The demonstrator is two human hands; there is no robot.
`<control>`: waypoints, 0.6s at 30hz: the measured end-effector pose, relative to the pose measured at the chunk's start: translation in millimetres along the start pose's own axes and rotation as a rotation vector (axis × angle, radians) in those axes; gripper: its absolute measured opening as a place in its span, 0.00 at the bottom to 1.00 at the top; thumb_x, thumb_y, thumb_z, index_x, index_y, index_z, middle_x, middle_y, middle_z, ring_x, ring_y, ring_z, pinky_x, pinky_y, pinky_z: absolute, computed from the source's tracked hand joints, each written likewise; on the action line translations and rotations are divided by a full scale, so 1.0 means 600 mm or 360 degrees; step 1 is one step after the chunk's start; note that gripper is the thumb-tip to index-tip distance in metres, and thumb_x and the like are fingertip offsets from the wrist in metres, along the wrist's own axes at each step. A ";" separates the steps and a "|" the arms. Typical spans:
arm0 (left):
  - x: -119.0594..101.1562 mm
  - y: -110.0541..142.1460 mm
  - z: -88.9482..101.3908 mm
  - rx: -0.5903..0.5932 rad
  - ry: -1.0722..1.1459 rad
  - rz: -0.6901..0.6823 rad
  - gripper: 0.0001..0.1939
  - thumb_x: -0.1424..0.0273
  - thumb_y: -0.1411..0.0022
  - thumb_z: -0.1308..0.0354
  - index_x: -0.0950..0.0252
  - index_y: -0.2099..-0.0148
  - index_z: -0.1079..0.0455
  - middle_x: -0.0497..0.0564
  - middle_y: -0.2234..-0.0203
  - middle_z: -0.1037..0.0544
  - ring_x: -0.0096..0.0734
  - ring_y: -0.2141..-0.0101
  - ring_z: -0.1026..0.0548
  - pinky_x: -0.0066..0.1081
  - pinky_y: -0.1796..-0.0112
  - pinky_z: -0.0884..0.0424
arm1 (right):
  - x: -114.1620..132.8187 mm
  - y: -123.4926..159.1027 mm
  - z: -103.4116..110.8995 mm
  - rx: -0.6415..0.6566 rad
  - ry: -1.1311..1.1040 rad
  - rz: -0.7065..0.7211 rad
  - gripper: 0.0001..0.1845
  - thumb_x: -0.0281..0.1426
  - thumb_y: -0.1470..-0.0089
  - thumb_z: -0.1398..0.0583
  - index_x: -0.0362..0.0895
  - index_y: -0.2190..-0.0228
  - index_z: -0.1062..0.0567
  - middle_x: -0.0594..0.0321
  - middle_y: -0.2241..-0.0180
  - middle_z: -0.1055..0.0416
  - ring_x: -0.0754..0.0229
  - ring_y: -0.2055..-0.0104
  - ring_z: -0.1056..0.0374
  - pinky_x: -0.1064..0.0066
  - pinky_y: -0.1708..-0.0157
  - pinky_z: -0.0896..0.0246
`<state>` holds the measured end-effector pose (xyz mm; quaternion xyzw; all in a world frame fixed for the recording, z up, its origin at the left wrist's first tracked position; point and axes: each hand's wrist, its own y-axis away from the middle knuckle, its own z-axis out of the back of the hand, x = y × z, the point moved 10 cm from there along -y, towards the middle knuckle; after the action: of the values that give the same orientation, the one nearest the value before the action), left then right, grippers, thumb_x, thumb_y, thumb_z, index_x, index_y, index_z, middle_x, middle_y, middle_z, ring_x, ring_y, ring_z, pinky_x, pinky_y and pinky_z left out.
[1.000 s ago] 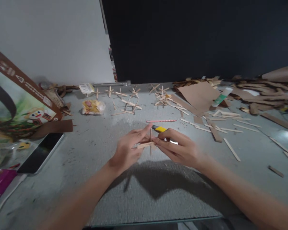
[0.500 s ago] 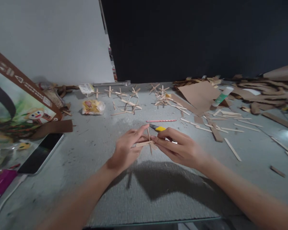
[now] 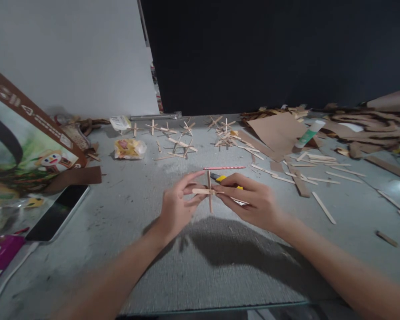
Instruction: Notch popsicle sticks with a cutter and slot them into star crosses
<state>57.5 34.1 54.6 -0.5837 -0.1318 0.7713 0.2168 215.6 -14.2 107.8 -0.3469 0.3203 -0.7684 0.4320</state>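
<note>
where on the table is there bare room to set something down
Bare patches lie between the phone and the left hand, and between the right hand and the loose sticks. The back is crowded: stick crosses around the middle, cardboard strips at right.

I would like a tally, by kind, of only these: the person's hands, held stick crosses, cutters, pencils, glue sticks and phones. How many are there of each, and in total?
Hands: 2 (left hand, right hand)
Held stick cross: 1
Yellow cutter: 1
Pencil: 1
Glue stick: 1
Phone: 1
Total: 7
</note>
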 end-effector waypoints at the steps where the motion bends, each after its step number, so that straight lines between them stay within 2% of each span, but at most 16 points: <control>1: 0.005 -0.001 0.001 -0.0032 0.0062 0.0069 0.19 0.63 0.36 0.31 0.62 0.45 0.23 0.54 0.63 0.14 0.37 0.62 0.14 0.32 0.61 0.16 | -0.003 0.000 0.000 -0.0016 -0.0012 -0.0029 0.13 0.24 0.32 0.40 0.47 0.51 0.19 0.54 0.60 0.23 0.58 0.60 0.22 0.67 0.64 0.23; 4: 0.018 -0.004 -0.004 -0.0045 0.0278 0.0206 0.15 0.58 0.41 0.27 0.63 0.62 0.23 0.54 0.66 0.13 0.38 0.64 0.14 0.34 0.62 0.16 | -0.011 0.001 0.000 -0.0070 -0.0061 -0.0120 0.12 0.24 0.33 0.39 0.47 0.53 0.17 0.54 0.60 0.22 0.58 0.60 0.22 0.67 0.63 0.23; 6: 0.025 -0.006 -0.013 0.0010 0.0430 0.0274 0.15 0.58 0.42 0.27 0.64 0.66 0.24 0.53 0.68 0.13 0.38 0.65 0.15 0.35 0.61 0.16 | -0.016 0.002 -0.001 -0.0103 -0.0097 -0.0177 0.11 0.24 0.34 0.38 0.46 0.55 0.16 0.54 0.60 0.21 0.58 0.61 0.22 0.67 0.63 0.23; 12: 0.035 -0.007 -0.031 0.0108 0.0735 0.0442 0.10 0.63 0.43 0.27 0.64 0.63 0.20 0.53 0.66 0.14 0.37 0.62 0.16 0.36 0.55 0.20 | -0.036 0.010 -0.007 -0.0145 -0.0092 -0.0303 0.11 0.25 0.35 0.38 0.46 0.56 0.15 0.55 0.62 0.20 0.58 0.63 0.22 0.67 0.66 0.24; 18: 0.028 -0.003 -0.038 0.0046 0.1067 0.0469 0.14 0.58 0.37 0.32 0.65 0.63 0.22 0.53 0.66 0.18 0.38 0.61 0.19 0.37 0.52 0.22 | -0.036 0.020 -0.015 -0.0185 -0.0062 -0.0314 0.13 0.24 0.35 0.38 0.47 0.54 0.16 0.56 0.62 0.20 0.60 0.65 0.23 0.69 0.67 0.25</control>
<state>75.8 42.4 35.0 -0.8137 0.0430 0.5619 0.1426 222.0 1.9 87.7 -0.4160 0.3202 -0.7804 0.3397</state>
